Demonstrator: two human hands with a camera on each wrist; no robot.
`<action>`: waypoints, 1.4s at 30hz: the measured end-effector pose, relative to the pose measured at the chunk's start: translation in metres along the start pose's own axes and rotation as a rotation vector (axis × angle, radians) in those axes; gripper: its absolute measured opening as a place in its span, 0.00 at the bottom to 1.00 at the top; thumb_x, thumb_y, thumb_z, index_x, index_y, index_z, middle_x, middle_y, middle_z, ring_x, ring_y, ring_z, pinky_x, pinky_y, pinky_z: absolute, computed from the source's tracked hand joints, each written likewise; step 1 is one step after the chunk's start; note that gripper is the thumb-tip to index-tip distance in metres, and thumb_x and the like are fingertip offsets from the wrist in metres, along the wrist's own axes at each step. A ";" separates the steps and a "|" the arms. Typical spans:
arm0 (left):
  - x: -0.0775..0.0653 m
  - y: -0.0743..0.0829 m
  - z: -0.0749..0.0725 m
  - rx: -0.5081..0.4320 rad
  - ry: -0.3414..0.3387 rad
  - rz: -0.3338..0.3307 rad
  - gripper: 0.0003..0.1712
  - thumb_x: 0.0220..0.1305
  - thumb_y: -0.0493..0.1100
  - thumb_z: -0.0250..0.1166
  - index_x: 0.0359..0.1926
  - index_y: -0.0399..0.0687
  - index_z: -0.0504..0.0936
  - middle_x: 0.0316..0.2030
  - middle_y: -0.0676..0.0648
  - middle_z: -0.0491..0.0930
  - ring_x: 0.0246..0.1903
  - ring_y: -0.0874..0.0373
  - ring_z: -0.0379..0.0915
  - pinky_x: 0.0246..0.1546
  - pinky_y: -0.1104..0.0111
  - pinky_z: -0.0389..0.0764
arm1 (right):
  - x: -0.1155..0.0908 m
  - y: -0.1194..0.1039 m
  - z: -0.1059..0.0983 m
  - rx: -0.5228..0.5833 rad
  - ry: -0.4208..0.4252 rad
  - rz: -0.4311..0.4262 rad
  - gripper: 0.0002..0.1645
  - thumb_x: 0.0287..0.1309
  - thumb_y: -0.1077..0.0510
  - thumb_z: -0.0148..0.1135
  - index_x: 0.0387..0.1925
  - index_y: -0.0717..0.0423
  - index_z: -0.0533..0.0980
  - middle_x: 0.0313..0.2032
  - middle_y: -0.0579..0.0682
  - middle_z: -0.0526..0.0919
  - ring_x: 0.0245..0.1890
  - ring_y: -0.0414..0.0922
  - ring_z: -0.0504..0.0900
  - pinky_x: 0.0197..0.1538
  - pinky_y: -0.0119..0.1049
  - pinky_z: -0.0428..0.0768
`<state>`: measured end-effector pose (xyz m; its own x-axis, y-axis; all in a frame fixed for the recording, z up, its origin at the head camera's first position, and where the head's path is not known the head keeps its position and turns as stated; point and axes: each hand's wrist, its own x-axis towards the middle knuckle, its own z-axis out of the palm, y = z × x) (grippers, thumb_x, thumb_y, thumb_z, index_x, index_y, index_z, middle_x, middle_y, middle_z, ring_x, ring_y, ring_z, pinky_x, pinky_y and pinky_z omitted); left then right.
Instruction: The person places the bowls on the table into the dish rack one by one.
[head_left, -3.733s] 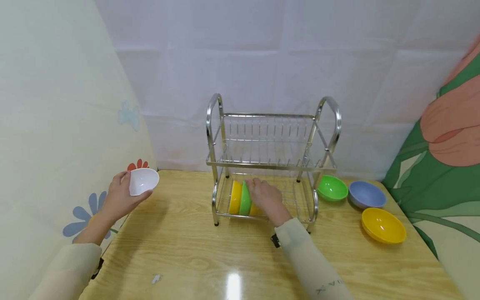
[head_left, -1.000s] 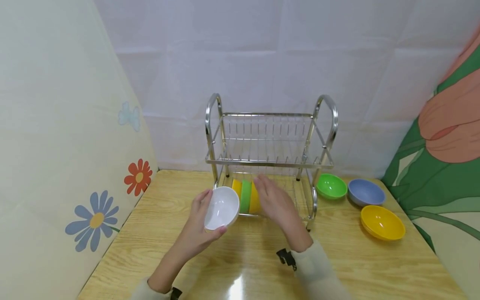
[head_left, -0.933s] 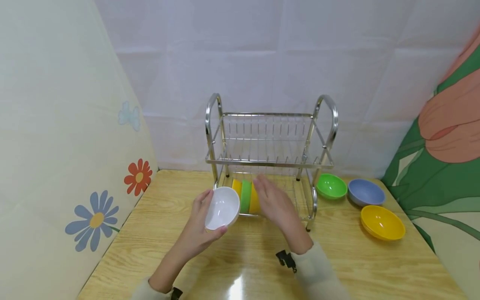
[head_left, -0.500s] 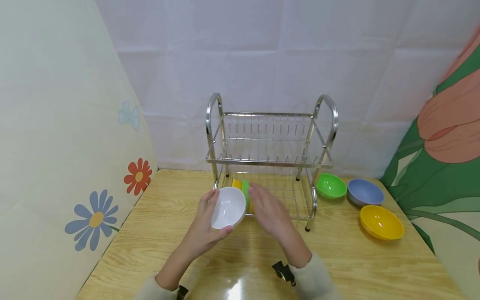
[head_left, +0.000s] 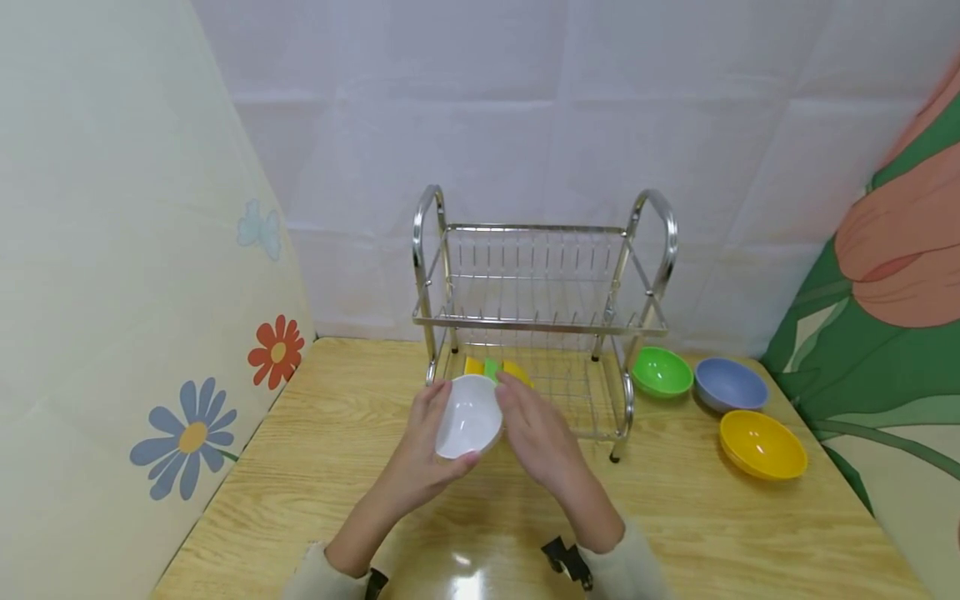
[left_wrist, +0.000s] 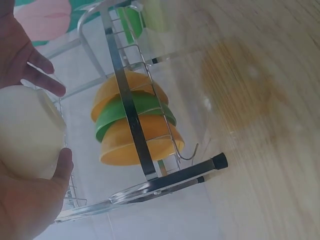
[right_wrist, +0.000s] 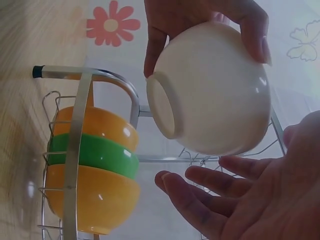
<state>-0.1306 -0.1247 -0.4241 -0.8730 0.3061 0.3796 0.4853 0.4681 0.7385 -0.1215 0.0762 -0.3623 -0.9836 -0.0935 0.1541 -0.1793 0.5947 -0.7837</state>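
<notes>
My left hand (head_left: 420,454) grips a white bowl (head_left: 471,417) by its rim and side, with the bowl tilted and its inside facing me. Close to the bowl's right side is my right hand (head_left: 542,437), its fingers extended and holding nothing; the right wrist view shows a small gap between its fingertips and the bowl. Behind both hands, a yellow bowl (right_wrist: 95,122), a green bowl (right_wrist: 97,154) and another yellow bowl (right_wrist: 95,195) stand on edge, nested, on the lower tier of a metal dish rack (head_left: 540,327). The hands and white bowl partly hide them in the head view.
To the right of the rack, a green bowl (head_left: 663,372), a blue bowl (head_left: 731,385) and a wide yellow bowl (head_left: 762,445) sit on the wooden table (head_left: 337,417). The rack's upper wire tier rises behind the hands, and decorated cloth panels border the table.
My left hand has carried the white bowl from the far left to the front of the rack. The right hand has come off the nested bowls and moved nearer the white bowl.
</notes>
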 end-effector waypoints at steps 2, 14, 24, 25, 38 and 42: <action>0.000 0.001 0.002 -0.012 -0.004 -0.002 0.61 0.55 0.61 0.73 0.80 0.46 0.51 0.77 0.43 0.49 0.66 0.34 0.63 0.52 0.47 0.82 | -0.001 0.001 0.001 0.011 -0.001 0.002 0.35 0.77 0.32 0.33 0.75 0.41 0.65 0.73 0.48 0.68 0.72 0.56 0.66 0.69 0.67 0.64; -0.001 0.006 0.013 -0.065 -0.019 0.029 0.60 0.56 0.60 0.72 0.79 0.40 0.52 0.77 0.40 0.49 0.65 0.36 0.65 0.51 0.53 0.83 | -0.005 0.008 0.011 0.097 0.001 -0.002 0.31 0.80 0.41 0.38 0.75 0.47 0.63 0.49 0.52 0.82 0.43 0.47 0.80 0.44 0.46 0.81; -0.002 0.009 0.022 -0.071 -0.002 0.019 0.60 0.54 0.57 0.73 0.79 0.41 0.52 0.76 0.39 0.49 0.62 0.35 0.67 0.49 0.54 0.84 | -0.006 0.016 0.019 0.189 0.058 -0.025 0.30 0.80 0.41 0.38 0.73 0.47 0.65 0.52 0.53 0.81 0.43 0.47 0.80 0.43 0.42 0.81; -0.002 0.009 0.023 -0.069 -0.001 0.020 0.60 0.54 0.57 0.73 0.79 0.41 0.52 0.76 0.39 0.49 0.62 0.35 0.67 0.49 0.55 0.84 | -0.006 0.016 0.019 0.195 0.062 -0.031 0.30 0.80 0.41 0.38 0.73 0.48 0.65 0.52 0.54 0.81 0.43 0.47 0.80 0.42 0.42 0.82; 0.000 0.009 0.033 -0.020 -0.006 0.046 0.60 0.56 0.61 0.69 0.80 0.40 0.49 0.76 0.37 0.48 0.59 0.38 0.70 0.44 0.60 0.86 | -0.007 0.017 0.016 0.178 0.086 -0.044 0.27 0.81 0.44 0.36 0.71 0.47 0.67 0.49 0.54 0.81 0.36 0.46 0.79 0.34 0.39 0.82; 0.001 0.009 0.035 -0.025 -0.018 0.048 0.60 0.57 0.61 0.69 0.80 0.39 0.49 0.75 0.39 0.48 0.55 0.41 0.73 0.42 0.65 0.85 | -0.007 0.015 0.012 0.110 0.063 -0.033 0.30 0.81 0.42 0.34 0.73 0.48 0.65 0.49 0.54 0.81 0.36 0.45 0.79 0.34 0.38 0.81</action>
<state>-0.1255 -0.0908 -0.4366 -0.8475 0.3430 0.4051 0.5253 0.4316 0.7334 -0.1172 0.0763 -0.3829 -0.9747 -0.0591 0.2156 -0.2158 0.5003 -0.8385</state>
